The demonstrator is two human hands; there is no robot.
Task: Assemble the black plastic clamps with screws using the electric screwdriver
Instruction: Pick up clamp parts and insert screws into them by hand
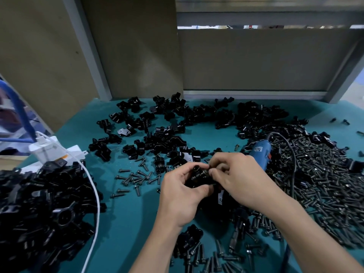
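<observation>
Head view shows both hands meeting over the teal mat [122, 223], with one black plastic clamp [198, 177] between them. The left hand [181, 194] curls its fingers and thumb round the clamp from below and the side, cradling it so that its round bosses face up and toward the other hand. The right hand [236, 180] comes in from the opposite side, thumb and forefinger tips pinched together against the clamp's edge. This looks like a screw being started by hand, though the screw itself is too small and dark to make out.

Just beyond the grip, close behind the right knuckles, lies the blue electric screwdriver [261, 152], not held. Its black cord [291, 154] loops over the heap of screws [325, 180] that spreads to the right of the grip. I judge it is parked there so the right hand can reach it quickly once the screw is seated.

A few loose screws [134, 179] lie left of the grip, near the left hand. Farther beyond the grip, unassembled clamp parts [167, 125] are scattered across the mat. Well to the left sits a dense pile of clamps [39, 209], probably finished ones, with a white cable [94, 186] trailing along its edge.
</observation>
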